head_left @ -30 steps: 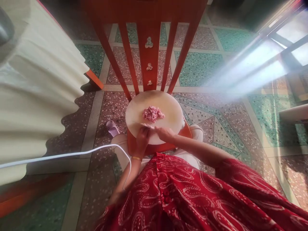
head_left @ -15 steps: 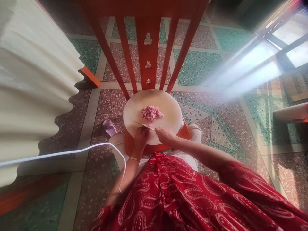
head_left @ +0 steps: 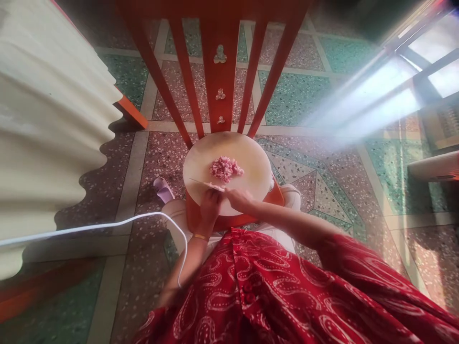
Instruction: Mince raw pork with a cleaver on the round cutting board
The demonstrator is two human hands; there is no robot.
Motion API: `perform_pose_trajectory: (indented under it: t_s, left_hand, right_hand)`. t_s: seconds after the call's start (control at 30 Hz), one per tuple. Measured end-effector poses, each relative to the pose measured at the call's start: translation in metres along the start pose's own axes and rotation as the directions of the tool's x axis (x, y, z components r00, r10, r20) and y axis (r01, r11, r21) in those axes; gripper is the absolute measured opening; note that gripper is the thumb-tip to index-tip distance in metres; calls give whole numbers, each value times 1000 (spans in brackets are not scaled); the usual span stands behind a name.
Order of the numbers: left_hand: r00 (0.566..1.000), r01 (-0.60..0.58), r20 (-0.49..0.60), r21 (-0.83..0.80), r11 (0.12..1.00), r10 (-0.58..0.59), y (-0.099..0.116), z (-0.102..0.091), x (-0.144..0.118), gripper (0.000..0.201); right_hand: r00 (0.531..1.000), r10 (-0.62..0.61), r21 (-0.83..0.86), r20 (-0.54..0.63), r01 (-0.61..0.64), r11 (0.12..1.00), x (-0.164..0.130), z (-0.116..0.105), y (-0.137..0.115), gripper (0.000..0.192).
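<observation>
A round pale cutting board [head_left: 256, 165] rests on the seat of a red chair in front of me. Near its middle lies a heap of small chopped pink pieces [head_left: 225, 168]. My right hand [head_left: 239, 198] is closed around a knife [head_left: 201, 182], whose blade points left across the board, just below the heap. Some pinkish bits lie along the blade. Beside the knife, on the near side, my left hand [head_left: 211, 203] has its fingers curled down at the board's near part. What is under those fingers is hidden.
The red chair's slatted back [head_left: 219, 76] rises beyond the board. At left hangs a cream cloth [head_left: 46, 143] with a wavy edge. A white cable [head_left: 107, 225] runs across to my left arm. A lilac slipper [head_left: 164, 190] sits on the patterned floor [head_left: 294, 100].
My right hand and the knife have shifted slightly left along the board. More pinkish bits show along the blade. My left hand and the heap have hardly moved.
</observation>
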State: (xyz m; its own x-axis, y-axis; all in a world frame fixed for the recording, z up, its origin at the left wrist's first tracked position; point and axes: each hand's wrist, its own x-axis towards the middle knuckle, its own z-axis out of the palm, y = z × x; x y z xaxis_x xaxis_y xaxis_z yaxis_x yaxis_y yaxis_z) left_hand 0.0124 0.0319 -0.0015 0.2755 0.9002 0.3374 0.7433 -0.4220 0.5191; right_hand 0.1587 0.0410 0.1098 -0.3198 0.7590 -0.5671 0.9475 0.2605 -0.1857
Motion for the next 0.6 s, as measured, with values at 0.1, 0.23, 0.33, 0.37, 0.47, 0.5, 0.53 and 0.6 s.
perform_pose_trajectory:
  t_s: [0.1,0.23,0.33,0.37,0.47,0.5,0.53,0.6]
  left_hand:
    - [999,-30,34,50,998,29,0,-2,0,15]
    - [999,-23,-28,-49,999,21,4,-10,-4,16]
    - [997,-10,-77,-92,996,2,7,-13,-7,17]
    - [996,-3,-84,-86,996,-4,8,-12,-7,17]
    - [998,12,-65,-43,999,-14,9,-10,-5,17]
    - [998,14,-54,-30,999,-16,9,-9,-4,17]
    - [999,16,-46,-20,1000,-17,8,-8,-3,17]
    - [999,20,-50,-15,1000,-21,6,-6,-3,17]
  right_hand:
    - [999,-20,33,-27,21,999,15,-11,-13,25]
    - [1000,22,-17,-16,-22,1000,-8,-10,6,28]
    - [995,92,-49,-25,-93,994,-32,-5,25,27]
    - [995,89,-51,-36,-91,995,-38,-4,28,27]
    - [995,55,-53,-82,-59,997,-49,3,26,29]
    - [994,54,-61,-95,-60,996,-50,6,24,30]
    - [993,57,-72,-106,-64,995,-49,8,21,30]
    - [993,66,-90,-100,-75,993,-43,10,15,30]
